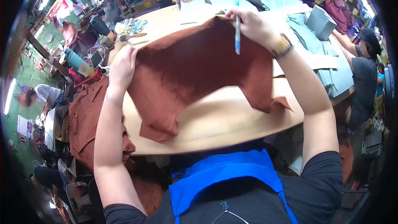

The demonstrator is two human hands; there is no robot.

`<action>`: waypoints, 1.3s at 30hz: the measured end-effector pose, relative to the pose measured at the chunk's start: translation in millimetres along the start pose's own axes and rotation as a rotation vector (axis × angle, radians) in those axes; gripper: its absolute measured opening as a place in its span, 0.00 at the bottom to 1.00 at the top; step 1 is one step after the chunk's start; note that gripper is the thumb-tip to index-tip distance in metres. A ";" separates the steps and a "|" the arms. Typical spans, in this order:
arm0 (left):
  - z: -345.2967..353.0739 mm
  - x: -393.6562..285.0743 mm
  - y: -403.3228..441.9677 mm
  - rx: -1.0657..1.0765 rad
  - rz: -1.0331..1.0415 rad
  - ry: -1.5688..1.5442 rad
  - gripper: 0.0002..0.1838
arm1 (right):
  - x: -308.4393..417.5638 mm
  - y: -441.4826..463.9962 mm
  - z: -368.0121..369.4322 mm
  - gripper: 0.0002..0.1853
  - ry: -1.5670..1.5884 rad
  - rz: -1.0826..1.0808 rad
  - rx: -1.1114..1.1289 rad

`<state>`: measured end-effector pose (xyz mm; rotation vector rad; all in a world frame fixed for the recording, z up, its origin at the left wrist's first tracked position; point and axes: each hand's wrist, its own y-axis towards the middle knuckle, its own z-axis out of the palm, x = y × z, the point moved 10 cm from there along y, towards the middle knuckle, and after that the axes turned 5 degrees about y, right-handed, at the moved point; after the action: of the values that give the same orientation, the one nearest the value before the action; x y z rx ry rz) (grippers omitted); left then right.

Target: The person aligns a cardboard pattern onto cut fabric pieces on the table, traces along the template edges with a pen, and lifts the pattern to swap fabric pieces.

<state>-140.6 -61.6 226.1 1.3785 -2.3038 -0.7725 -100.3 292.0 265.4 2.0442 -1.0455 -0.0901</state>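
A rust-brown garment piece [199, 62] is stretched between my two hands above the table, its lower edge hanging in two flaps. My left hand [123, 68] is closed on its upper left corner. At the upper right edge, my right hand [253, 28] pinches the cloth and also holds a blue-and-white pen [237, 37], which points downward in front of the fabric. The fingertips of both hands are partly hidden by the cloth and the angle.
The light wooden table [215, 130] spreads below. A heap of brown cloth [87, 120] hangs at its left edge, near a brush [132, 36] and a teal bottle [76, 60]. Pale blue fabric [304, 31] and a grey-blue block [321, 23] lie right. Several people work around.
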 end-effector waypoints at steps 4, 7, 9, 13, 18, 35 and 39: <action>-28.4 28.7 85.3 -0.375 -0.066 -0.020 0.13 | -27.2 64.4 -46.5 0.08 -0.205 -0.059 -0.307; -102.2 31.5 113.7 -0.681 -0.046 -0.284 0.14 | 11.8 77.2 -108.6 0.12 -0.144 -0.263 -0.474; -138.2 -0.8 85.0 -0.724 -0.189 -0.592 0.14 | 44.4 53.3 -131.9 0.10 -0.023 -0.211 -0.593; -129.6 -42.5 9.4 -0.751 0.167 -0.257 0.07 | 54.2 -21.0 -105.2 0.10 0.048 -0.193 -0.413; 20.3 -45.2 -97.0 -0.136 0.066 -0.395 0.06 | 6.5 -143.7 7.5 0.11 0.082 0.043 -0.054; 67.8 -153.9 -154.1 0.150 -0.034 -0.500 0.14 | 49.1 -184.7 67.4 0.04 0.186 0.297 0.025; 74.9 -187.8 -137.9 0.104 -0.019 -0.465 0.08 | 70.2 -159.2 73.7 0.09 0.120 0.191 0.132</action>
<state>2.2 72.6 79.4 1.3795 -2.7152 -1.0900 18.8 246.8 125.9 2.0273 -1.1913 0.2021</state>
